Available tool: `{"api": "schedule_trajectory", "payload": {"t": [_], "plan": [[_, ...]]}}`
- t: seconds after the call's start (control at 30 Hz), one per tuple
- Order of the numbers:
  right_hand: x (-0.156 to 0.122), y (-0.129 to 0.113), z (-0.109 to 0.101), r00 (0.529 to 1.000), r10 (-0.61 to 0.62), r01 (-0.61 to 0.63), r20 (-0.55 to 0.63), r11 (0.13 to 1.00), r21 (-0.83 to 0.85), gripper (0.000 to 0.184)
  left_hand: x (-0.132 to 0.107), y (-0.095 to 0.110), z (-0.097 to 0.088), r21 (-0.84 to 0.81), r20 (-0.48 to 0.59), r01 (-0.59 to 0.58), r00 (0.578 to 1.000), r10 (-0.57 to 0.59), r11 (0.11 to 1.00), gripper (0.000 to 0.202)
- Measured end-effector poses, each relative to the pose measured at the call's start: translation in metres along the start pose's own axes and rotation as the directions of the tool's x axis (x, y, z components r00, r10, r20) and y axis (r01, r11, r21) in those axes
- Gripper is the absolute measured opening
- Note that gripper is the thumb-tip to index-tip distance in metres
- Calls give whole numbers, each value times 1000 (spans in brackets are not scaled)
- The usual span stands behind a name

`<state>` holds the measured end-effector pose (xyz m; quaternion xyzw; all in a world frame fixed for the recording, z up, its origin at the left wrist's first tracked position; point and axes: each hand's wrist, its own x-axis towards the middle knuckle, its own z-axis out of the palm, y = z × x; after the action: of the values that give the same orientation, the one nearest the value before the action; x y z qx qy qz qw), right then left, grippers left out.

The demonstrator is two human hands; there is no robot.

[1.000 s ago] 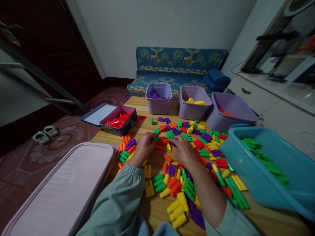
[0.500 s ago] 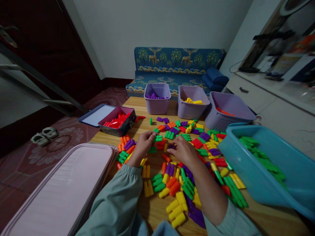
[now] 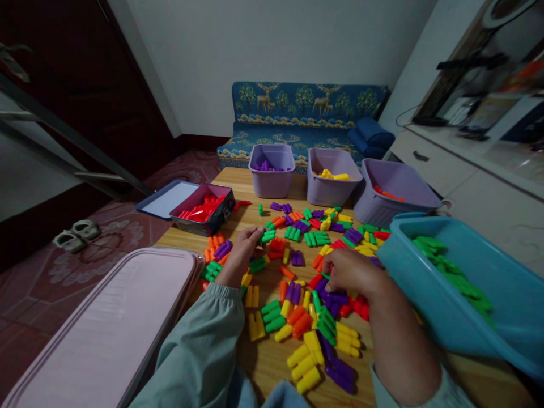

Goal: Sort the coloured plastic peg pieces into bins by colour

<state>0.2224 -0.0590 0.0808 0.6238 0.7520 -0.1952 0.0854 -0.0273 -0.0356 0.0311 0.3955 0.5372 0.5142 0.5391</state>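
Note:
Several plastic blocks in green, purple, yellow, orange and red lie scattered over a wooden table [image 3: 272, 357]. My left hand [image 3: 242, 252] reaches forward, its fingertips pinched on a green block [image 3: 267, 236] at the pile's left side. My right hand [image 3: 346, 272] is curled knuckles-up over blocks at the right, close to the near wall of the blue bin [image 3: 429, 306]. I cannot see what its fingers enclose. Green pieces [image 3: 454, 272] lie in that blue bin. A purple block [image 3: 296, 258] lies between my hands.
Three lilac bins stand at the table's far edge, holding purple [image 3: 272, 178], yellow [image 3: 334, 187] and orange pieces [image 3: 395, 198]. A dark tin [image 3: 204, 212] with red pieces sits far left. A pink lid [image 3: 110, 323] lies at the near left. A sofa stands behind.
My right hand has pulled back and to the right, from the middle of the pile toward the blue bin, and curled shut. My left hand stayed near the green blocks.

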Motion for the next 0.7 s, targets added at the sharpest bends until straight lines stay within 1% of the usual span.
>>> {"api": "schedule_trajectory", "payload": {"t": [0.13, 0.27, 0.3, 0.37, 0.43, 0.47, 0.5, 0.6, 0.63, 0.7], "plan": [[9, -13, 13, 998, -51, 50, -35, 999, -12, 32, 0, 0, 0, -12, 16, 43, 999, -43, 999, 39], [13, -27, 17, 979, -164, 175, -124, 981, 88, 23, -1, 0, 1, -25, 50, 71, 996, -70, 997, 44], [15, -31, 18, 973, -171, 189, -156, 976, 110, 22, -1, -1, 2, -24, 56, 77, 996, -75, 997, 44], [19, -38, 22, 958, -136, 174, -253, 976, 132, 19, -1, -2, 3, -26, 64, 93, 994, -91, 995, 45], [23, -45, 27, 928, -102, 158, -358, 979, 131, 19, -1, -3, 3, -36, 64, 116, 991, -113, 993, 46], [24, -48, 30, 915, -107, 165, -390, 979, 120, 18, 0, -4, 4, -41, 61, 124, 991, -121, 991, 46], [25, -51, 33, 907, -133, 187, -399, 977, 100, 19, 1, -5, 4, -43, 53, 129, 990, -127, 991, 47], [26, -53, 41, 911, -220, 246, -349, 969, 31, 29, 3, -9, 3, -30, 47, 135, 990, -134, 990, 49], [26, -53, 44, 914, -223, 245, -340, 969, 22, 31, 3, -9, 3, -24, 54, 135, 990, -133, 991, 50], [28, -51, 47, 919, -190, 215, -346, 976, 36, 31, 3, -10, 2, -14, 74, 132, 989, -131, 991, 50]]}}
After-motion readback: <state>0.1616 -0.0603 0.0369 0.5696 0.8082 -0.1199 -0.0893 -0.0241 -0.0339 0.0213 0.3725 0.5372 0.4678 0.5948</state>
